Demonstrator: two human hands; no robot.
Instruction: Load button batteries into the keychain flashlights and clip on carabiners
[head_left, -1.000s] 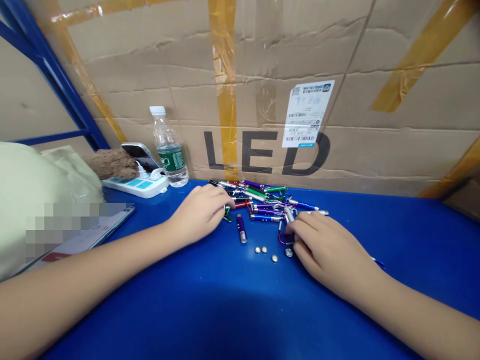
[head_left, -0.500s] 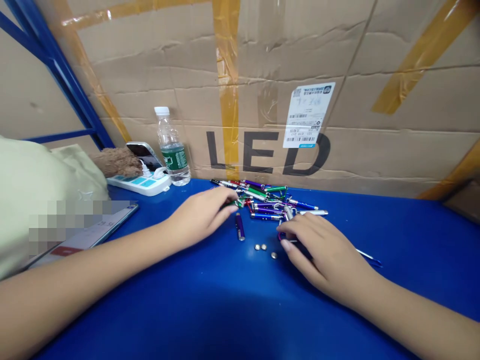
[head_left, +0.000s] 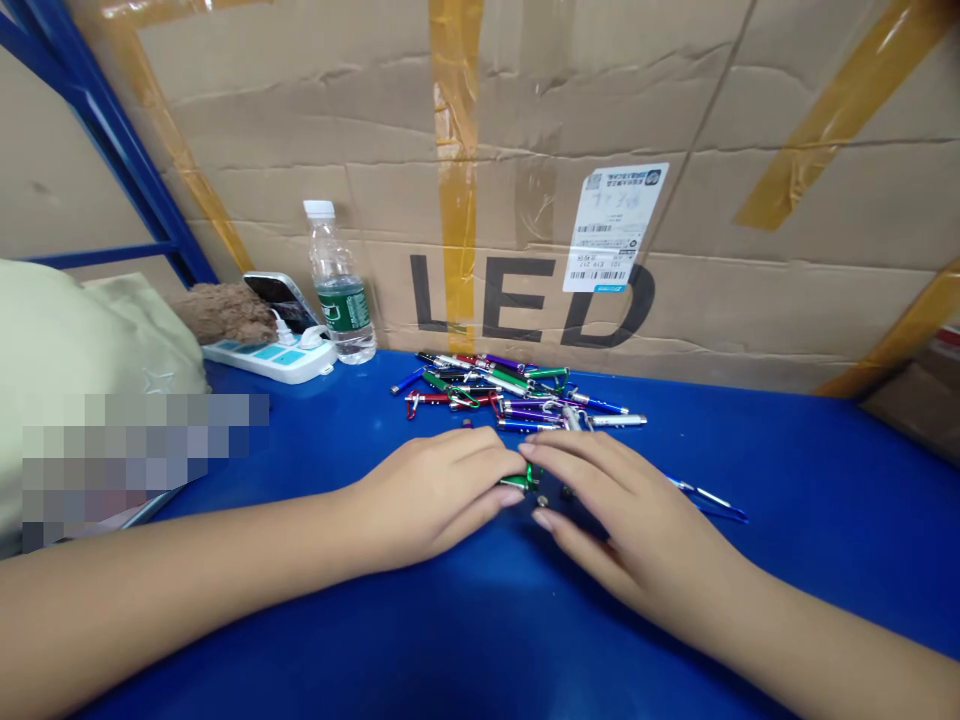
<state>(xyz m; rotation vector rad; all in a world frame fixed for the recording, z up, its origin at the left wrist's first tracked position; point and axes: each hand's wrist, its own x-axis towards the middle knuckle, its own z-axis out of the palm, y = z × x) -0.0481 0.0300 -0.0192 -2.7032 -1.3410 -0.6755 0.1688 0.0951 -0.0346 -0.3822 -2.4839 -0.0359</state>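
Note:
My left hand [head_left: 435, 490] and my right hand [head_left: 615, 510] meet at the middle of the blue table [head_left: 465, 620]. Between their fingertips is a small green keychain light [head_left: 519, 481]; the left fingers are closed on it and the right fingers touch it from the other side. Just behind the hands lies a pile of small coloured keychain lights [head_left: 510, 392] in green, red, purple, blue and silver. The small round batteries that lay on the table are hidden under my right hand.
A water bottle [head_left: 339, 285], a white power strip [head_left: 270, 358] with a phone [head_left: 276, 297] plugged in, and a brown furry thing [head_left: 223, 312] stand at the back left. A large cardboard box [head_left: 600, 180] marked LED closes the back. Pale cloth [head_left: 82, 350] lies far left.
My left hand drew back from the pile toward me with a green light. My right hand slid left over the batteries to meet it. The purple light near the batteries is now covered.

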